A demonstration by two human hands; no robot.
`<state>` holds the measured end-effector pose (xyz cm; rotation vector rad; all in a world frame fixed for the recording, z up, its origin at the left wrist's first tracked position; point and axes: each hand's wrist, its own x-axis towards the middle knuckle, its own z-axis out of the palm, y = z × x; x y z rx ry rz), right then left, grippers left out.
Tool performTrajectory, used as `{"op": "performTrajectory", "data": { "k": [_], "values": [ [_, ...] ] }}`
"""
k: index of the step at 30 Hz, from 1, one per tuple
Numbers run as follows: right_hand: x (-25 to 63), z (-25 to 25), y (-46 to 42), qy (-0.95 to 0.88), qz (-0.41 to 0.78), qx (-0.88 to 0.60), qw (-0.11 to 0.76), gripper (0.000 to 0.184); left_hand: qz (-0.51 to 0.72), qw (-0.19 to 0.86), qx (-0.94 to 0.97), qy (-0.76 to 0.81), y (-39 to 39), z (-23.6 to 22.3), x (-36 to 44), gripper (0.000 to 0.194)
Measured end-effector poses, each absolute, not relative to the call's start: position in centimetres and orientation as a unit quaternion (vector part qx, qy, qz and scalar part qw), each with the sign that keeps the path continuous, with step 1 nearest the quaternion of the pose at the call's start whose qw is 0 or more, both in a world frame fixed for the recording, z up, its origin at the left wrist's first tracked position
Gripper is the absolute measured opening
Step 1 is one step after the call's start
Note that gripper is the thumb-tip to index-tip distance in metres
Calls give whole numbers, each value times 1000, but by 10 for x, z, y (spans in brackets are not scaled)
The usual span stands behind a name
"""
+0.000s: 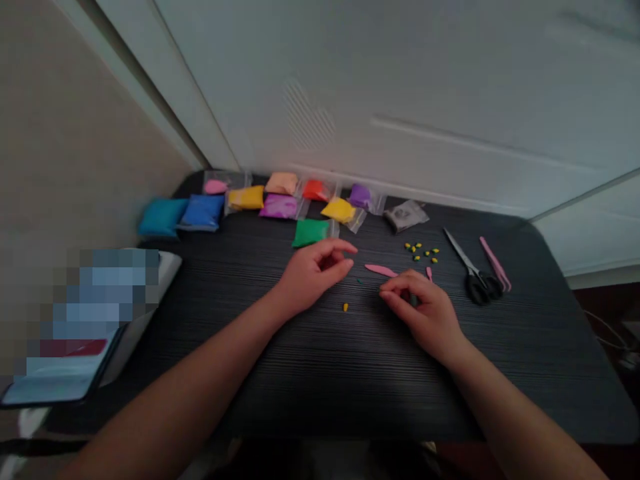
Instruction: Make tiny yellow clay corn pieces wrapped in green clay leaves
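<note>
My left hand hovers near the middle of the dark table, thumb and forefinger curved and slightly apart, nothing visible between them. In a pinch, the fingertips of my right hand come together; whatever they hold is too small to make out. A bit of green shows beneath that hand's curled fingers. Between the hands lie a tiny green speck and a small yellow piece. A pink modelling tool lies partly behind my right hand, with a pink tip showing beyond it.
Several small yellow-and-green pieces sit beyond my right hand. Scissors and pink tweezers lie to the right. Bags of coloured clay, including a green one, line the back. A device with a blurred screen stands at left.
</note>
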<state>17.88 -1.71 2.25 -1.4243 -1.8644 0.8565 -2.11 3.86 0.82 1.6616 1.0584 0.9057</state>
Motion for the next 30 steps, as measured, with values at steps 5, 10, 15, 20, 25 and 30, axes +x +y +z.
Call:
{"op": "performTrajectory", "data": {
  "k": [5,10,15,20,25,30],
  "values": [
    [173,41,-18,-680,358,-524,368,8,341,452,738,366,23,26,-19,20],
    [168,42,-20,-663,413,-495,379,11,341,458,748,339,18,29,-20,19],
    [172,36,-24,-641,451,-491,381,11,326,467,750,335,15,27,-22,18],
    [174,34,-26,-614,505,-488,360,13,315,470,754,334,13,26,-20,17],
    [173,33,-26,-597,539,-490,335,15,293,472,760,337,12,24,-18,17],
    [173,31,-26,-599,543,-490,325,16,288,467,764,340,11,23,-18,15]
  ]
}}
